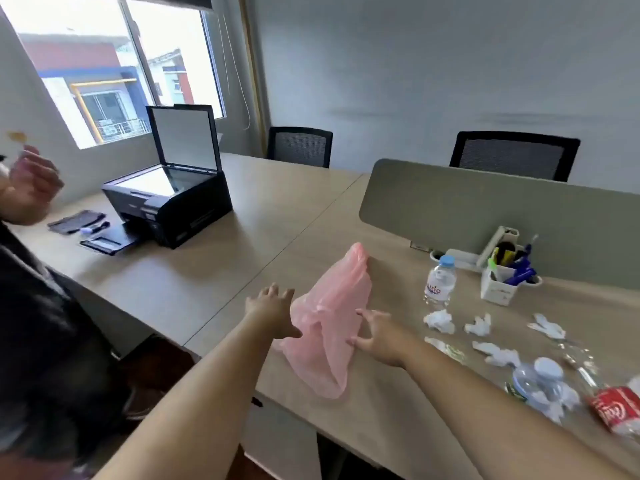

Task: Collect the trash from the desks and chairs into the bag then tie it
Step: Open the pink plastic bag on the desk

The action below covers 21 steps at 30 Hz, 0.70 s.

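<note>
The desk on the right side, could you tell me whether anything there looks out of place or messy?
Yes. Crumpled tissues, torn wrappers and a crushed bottle are scattered over the desk right of the pink bag. A red-labelled bottle lies on its side.

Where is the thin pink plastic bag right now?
The thin pink plastic bag lies flat on the light wooden desk, mid-frame, between the left hand and right hand, left of the upright clear water bottle.
</note>
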Each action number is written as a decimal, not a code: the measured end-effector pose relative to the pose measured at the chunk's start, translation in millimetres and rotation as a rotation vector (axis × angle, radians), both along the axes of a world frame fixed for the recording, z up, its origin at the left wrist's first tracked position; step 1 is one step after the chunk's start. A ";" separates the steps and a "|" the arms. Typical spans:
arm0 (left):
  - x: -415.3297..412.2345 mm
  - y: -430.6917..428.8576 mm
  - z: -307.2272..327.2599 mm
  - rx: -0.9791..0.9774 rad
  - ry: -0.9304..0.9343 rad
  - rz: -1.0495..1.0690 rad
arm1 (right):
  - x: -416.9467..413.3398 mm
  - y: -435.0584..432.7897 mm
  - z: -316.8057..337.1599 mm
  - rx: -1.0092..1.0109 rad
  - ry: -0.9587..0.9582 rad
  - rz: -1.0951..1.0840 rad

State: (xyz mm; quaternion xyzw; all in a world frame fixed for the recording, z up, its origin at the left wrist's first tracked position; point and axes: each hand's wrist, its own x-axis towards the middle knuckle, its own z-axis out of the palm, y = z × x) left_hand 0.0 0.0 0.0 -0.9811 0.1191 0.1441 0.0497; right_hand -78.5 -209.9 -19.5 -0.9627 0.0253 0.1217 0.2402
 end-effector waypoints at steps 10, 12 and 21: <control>49.1 24.3 -86.6 -0.225 -0.143 -0.073 | 49.0 48.4 -60.1 -0.055 0.015 -0.319; 53.4 21.2 -85.1 -0.361 -0.176 -0.037 | 55.6 40.4 -55.4 0.009 -0.019 -0.393; 89.2 -10.2 11.3 -1.167 0.003 0.127 | 64.9 -29.2 41.1 0.439 -0.300 -0.623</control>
